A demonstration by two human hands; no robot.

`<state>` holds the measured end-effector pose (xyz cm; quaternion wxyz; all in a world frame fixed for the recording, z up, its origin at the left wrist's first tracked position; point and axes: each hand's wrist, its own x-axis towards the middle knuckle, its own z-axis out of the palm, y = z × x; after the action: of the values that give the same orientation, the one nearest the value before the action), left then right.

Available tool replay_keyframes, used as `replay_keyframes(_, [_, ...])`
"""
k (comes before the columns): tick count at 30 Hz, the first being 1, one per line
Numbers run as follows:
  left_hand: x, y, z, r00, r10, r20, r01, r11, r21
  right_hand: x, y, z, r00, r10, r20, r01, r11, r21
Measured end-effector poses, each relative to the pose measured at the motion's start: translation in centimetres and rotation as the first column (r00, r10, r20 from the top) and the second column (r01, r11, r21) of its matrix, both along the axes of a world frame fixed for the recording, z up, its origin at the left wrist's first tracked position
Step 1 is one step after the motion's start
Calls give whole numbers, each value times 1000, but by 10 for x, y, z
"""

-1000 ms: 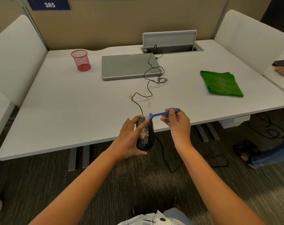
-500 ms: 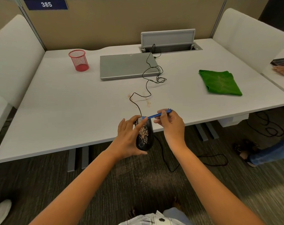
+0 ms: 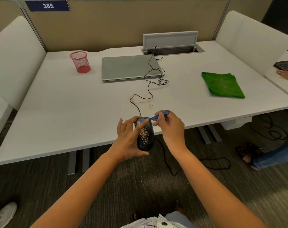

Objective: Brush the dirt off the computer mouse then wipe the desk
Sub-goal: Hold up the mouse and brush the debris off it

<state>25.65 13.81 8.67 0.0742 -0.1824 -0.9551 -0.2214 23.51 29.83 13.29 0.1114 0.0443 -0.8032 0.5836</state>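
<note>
The black computer mouse (image 3: 145, 135) was held off the near edge of the white surface (image 3: 74, 112), its top speckled with pale brown dirt and its front end pointing toward the surface. The left hand (image 3: 128, 142) cradled it from the left side, the grip wrapped around the mouse body with the fingers reaching up along its flank. The right hand (image 3: 170, 127) held a small blue brush (image 3: 154, 117), its grip a pinch on the handle, with the brush head lying at the front end of the mouse. The mouse cable (image 3: 150, 84) ran from the mouse across the surface in loops toward an open cable hatch (image 3: 171, 50) at the back. A few specks of dirt (image 3: 150, 105) lay on the surface beside the cable. Further out sat a closed grey laptop (image 3: 128, 68), a red mesh cup (image 3: 80, 62) to its left, and a folded green cloth (image 3: 222, 84) well apart on the right.
</note>
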Motion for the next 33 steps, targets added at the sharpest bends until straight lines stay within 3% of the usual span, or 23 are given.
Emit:
replay_keyframes(15, [0,1,1,999,-2,48,-7,983,185,0,-4,11,999,-25,-32,26,1000,16])
replay_keyframes(33, [-1,1,4,999,34,-8,-33,989,144,10,-7,14,995,60,-80,-53,995,89])
